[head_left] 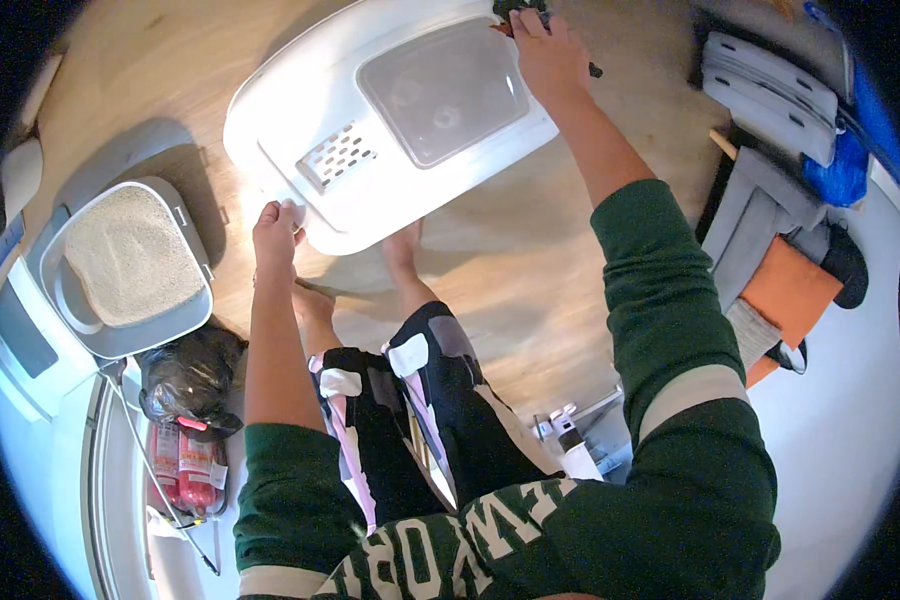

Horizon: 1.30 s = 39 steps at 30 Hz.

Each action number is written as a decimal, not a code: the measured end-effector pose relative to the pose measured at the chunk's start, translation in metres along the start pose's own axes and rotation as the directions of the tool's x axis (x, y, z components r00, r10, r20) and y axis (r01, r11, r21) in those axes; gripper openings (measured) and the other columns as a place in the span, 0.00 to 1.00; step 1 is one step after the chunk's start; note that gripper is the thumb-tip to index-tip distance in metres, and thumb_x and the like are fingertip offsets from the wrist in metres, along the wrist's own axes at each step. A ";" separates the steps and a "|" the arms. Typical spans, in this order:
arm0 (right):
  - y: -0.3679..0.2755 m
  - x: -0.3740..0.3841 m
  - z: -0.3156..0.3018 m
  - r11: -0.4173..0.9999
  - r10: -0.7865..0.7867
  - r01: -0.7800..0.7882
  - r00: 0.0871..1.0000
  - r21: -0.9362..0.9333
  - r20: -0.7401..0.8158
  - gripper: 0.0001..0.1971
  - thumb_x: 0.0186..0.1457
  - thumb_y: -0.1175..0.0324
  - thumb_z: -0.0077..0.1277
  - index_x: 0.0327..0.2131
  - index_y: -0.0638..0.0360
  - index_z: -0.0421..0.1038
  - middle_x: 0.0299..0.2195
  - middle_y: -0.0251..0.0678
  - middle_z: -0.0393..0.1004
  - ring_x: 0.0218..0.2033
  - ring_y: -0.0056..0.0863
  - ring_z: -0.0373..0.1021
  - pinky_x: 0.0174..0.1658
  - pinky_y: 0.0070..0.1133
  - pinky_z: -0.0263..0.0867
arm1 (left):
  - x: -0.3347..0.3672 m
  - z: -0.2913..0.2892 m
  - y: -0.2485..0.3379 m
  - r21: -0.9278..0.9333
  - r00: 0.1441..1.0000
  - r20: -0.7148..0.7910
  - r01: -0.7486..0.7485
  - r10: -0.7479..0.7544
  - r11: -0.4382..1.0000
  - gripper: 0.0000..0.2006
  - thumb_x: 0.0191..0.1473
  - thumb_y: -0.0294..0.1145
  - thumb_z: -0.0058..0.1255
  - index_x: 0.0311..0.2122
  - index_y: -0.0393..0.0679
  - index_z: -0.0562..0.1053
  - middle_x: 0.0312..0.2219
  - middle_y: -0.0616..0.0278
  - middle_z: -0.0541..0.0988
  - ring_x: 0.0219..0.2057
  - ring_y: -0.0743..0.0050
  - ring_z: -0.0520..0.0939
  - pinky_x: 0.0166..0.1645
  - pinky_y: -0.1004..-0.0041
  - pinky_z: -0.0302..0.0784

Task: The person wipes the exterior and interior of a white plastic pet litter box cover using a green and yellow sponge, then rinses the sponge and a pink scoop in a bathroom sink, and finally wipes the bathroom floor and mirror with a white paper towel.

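The person's two arms, in dark green sleeves with a cream band, reach forward over the wooden floor (510, 250). Between the hands is a white litter-box hood (382, 135), which lies slantwise beyond the bare feet (405, 250). I cannot tell whether it rests on the floor or is lifted a little above it. The hood has a grey, see-through flap (445, 90) in its right half and, to the left of this, a small perforated panel (338, 158).

The left hand (275, 238) is grasping the hood at its near left edge, with the fingers bent around the rim. The right hand (550, 60) is at the far right corner of the hood; its fingers are closed on some dark crumpled material (515, 8), which shows on both sides of the hand. Whether this hand also grips the rim, I cannot tell.

Toward the left edge of the floor stands a grey-white litter tray (170, 322). It contains beige litter (135, 255), which is heaped unevenly, and small clips are on the right side of its rim. Just beside the near edge of the tray is a black plastic bag (190, 375), and next to it are red bottles (198, 475).

At the right side of the room, an orange cushion (790, 285) leans on a grey seat (755, 205). A blue bag (838, 170) is near it, close to white panels (770, 85) with dark slots.
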State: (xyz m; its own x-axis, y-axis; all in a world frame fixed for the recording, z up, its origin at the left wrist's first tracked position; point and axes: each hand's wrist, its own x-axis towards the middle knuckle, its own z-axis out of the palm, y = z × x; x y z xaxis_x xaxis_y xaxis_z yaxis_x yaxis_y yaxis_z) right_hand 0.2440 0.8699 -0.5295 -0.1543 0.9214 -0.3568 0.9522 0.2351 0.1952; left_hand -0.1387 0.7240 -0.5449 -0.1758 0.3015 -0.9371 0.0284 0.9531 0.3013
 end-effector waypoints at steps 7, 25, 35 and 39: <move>-0.011 -0.080 0.018 0.988 0.136 -0.139 0.990 0.074 0.040 0.12 0.53 0.68 0.42 0.41 0.56 0.68 0.39 0.37 0.69 0.37 0.39 0.67 0.37 0.34 0.66 | 0.005 -0.004 -0.014 -0.008 0.998 -0.054 0.031 -0.031 0.999 0.08 0.57 0.40 0.45 0.32 0.49 0.71 0.26 0.73 0.74 0.29 0.87 0.72 0.33 0.80 0.69; -0.197 -0.167 -0.019 0.755 0.270 -0.479 0.849 0.448 0.454 0.11 0.47 0.72 0.43 0.34 0.65 0.72 0.38 0.45 0.66 0.38 0.46 0.67 0.42 0.36 0.63 | 0.000 0.004 0.004 0.102 0.998 0.048 -0.050 0.045 0.994 0.11 0.55 0.38 0.47 0.32 0.41 0.72 0.21 0.69 0.69 0.23 0.84 0.68 0.30 0.79 0.70; -0.244 -0.212 -0.040 -0.260 -0.360 -0.654 0.748 0.710 0.557 0.19 0.39 0.77 0.43 0.39 0.65 0.73 0.38 0.37 0.72 0.41 0.25 0.66 0.48 0.19 0.59 | 0.010 -0.013 0.021 0.529 0.949 0.245 -0.302 0.198 0.793 0.14 0.53 0.38 0.48 0.33 0.35 0.73 0.25 0.57 0.76 0.26 0.72 0.73 0.33 0.71 0.69; -0.200 -0.213 -0.010 -0.491 -0.169 -0.621 0.756 0.611 0.633 0.17 0.40 0.76 0.44 0.39 0.60 0.70 0.36 0.36 0.70 0.41 0.28 0.66 0.49 0.22 0.59 | 0.014 -0.013 0.019 0.560 0.947 0.236 -0.317 0.218 0.765 0.15 0.53 0.38 0.48 0.35 0.33 0.73 0.25 0.54 0.76 0.26 0.69 0.74 0.33 0.71 0.68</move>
State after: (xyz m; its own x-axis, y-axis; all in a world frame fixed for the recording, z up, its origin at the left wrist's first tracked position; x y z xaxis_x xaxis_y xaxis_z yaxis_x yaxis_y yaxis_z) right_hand 0.0836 0.6295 -0.4828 -0.1106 0.4607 -0.8807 -0.2107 -0.8768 -0.4322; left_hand -0.1532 0.7459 -0.5497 0.0724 0.4999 -0.8630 0.6288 0.6488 0.4286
